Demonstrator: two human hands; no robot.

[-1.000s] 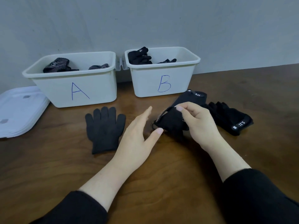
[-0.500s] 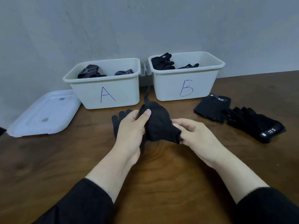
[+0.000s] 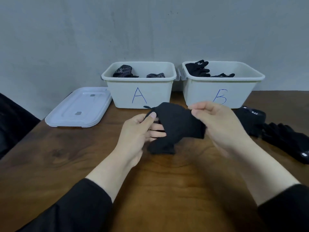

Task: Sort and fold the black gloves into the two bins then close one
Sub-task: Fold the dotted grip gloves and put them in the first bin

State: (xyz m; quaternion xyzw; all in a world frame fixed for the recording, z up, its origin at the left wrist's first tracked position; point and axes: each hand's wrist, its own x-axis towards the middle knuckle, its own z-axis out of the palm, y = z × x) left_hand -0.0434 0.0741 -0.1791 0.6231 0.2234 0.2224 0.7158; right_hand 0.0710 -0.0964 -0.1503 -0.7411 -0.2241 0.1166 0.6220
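Both hands hold one black glove (image 3: 177, 124) above the desk (image 3: 158, 181) at frame center: the left hand (image 3: 137, 133) pinches its left end between thumb and fingers, the right hand (image 3: 215, 124) grips its right side. Bare wood lies below them. From left: a white lid (image 3: 78, 108), bin A (image 3: 139, 84), bin B (image 3: 222, 84), and more gloves (image 3: 275, 133) at the right edge.
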